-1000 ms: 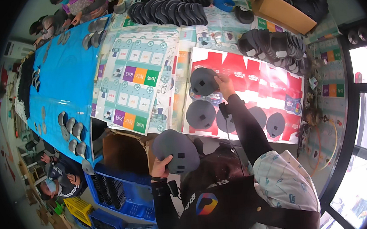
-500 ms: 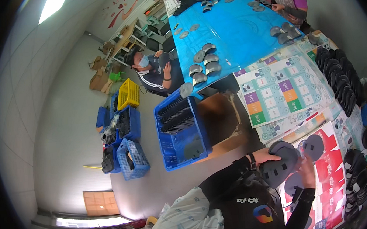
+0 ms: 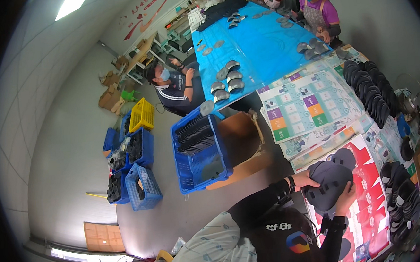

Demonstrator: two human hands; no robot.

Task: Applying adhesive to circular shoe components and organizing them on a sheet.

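Note:
In front of my body, over a red and white printed sheet (image 3: 367,217), I hold a loose stack of dark grey rounded pads (image 3: 327,187) with small black patches on them. My left hand (image 3: 302,179) grips the stack's left edge, its thumb lying over the top. My right hand (image 3: 345,199) clasps the lower right edge. Another rounded grey pad (image 3: 343,158) shows just beyond the stack; whether it touches the stack I cannot tell. Partly hidden by my right forearm, one more grey pad (image 3: 344,248) lies on the sheet.
Rows of black curved pieces (image 3: 370,93) and a black pile (image 3: 401,200) line the table's right side. To the left stand a blue crate (image 3: 180,174) of dark pads and an open cardboard box (image 3: 251,169). Co-workers sit around the blue-covered table (image 3: 262,44).
My right hand has closed in on the stack's edge, and the pads are now more bunched together. The view has shifted slightly. A seated co-worker's hands have moved apart.

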